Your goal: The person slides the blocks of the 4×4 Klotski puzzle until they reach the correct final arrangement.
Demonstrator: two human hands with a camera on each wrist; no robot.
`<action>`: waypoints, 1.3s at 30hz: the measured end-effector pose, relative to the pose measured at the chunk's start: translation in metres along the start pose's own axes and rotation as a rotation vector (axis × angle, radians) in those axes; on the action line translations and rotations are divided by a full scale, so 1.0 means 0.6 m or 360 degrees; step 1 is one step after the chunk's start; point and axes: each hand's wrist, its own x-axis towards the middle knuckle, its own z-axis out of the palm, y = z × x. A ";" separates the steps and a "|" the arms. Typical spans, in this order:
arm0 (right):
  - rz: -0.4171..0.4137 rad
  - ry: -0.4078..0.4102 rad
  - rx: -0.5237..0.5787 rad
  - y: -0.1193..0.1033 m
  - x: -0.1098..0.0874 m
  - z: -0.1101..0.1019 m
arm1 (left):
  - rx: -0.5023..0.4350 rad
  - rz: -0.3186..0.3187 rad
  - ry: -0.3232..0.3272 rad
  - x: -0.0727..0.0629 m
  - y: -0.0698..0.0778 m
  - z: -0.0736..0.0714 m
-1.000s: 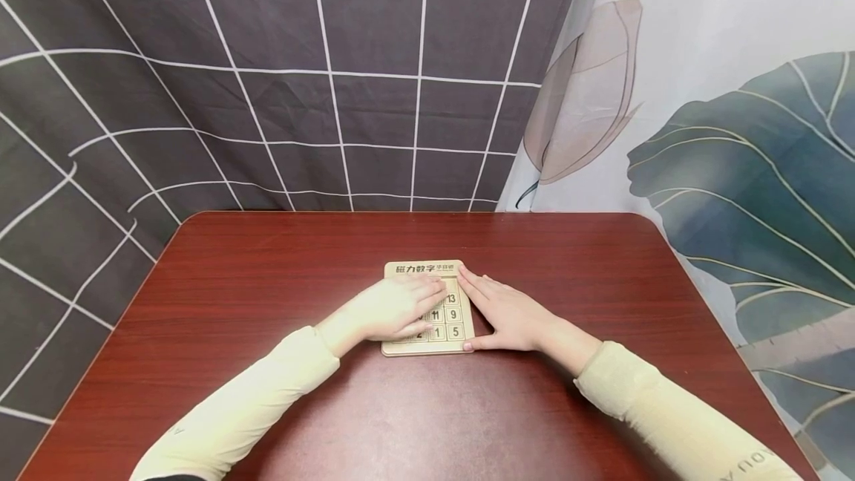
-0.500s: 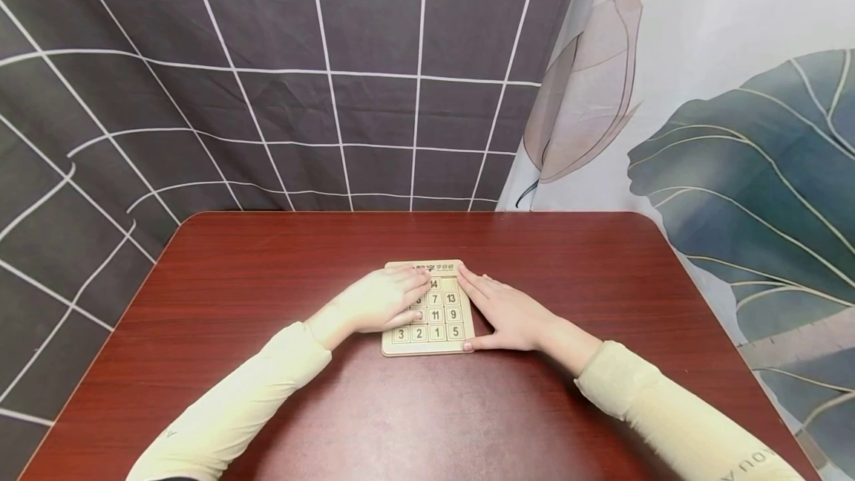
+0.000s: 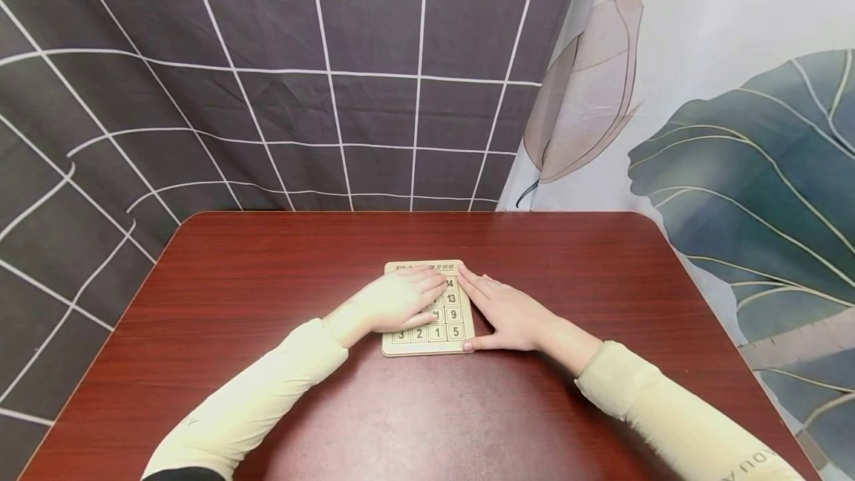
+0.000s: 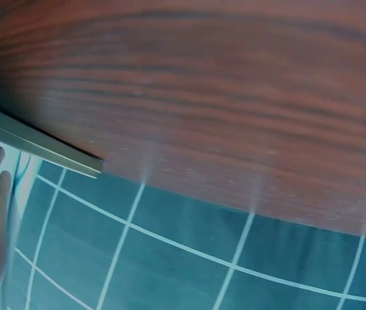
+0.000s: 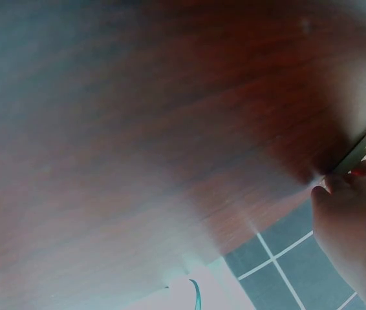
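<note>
A pale wooden number sliding puzzle lies flat on the table, with dark Chinese lettering along its far rim. My left hand reaches over its left and middle with straight fingers, the fingertips at the 14 tile in the far right cell. Tiles under that palm are hidden; 13, 9, 5 and the near row show. Along the right side, my right hand is spread, fingertips on the far corner and thumb on the near one. The left wrist view catches only the puzzle's edge beside the fingers.
The puzzle is on a glossy reddish-brown table with rounded far corners. Behind it hangs a dark grey curtain with a white grid. A white curtain with leaf prints hangs at the right.
My left hand draws back left, then moves right again over the puzzle. The 14 tile has slid right from the third column into the far right cell. My right hand stays put.
</note>
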 end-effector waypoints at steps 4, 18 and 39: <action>0.0000 0.0004 0.0006 0.000 0.000 0.001 | -0.0010 0.0006 -0.0014 0.006 -0.001 0.005; 0.0011 -0.0006 -0.0003 0.000 0.004 0.000 | -0.0019 -0.0068 0.0126 -0.063 -0.039 0.009; 0.0024 -0.0006 0.0019 0.001 0.002 0.002 | -0.0040 -0.0043 0.0111 -0.056 -0.020 -0.002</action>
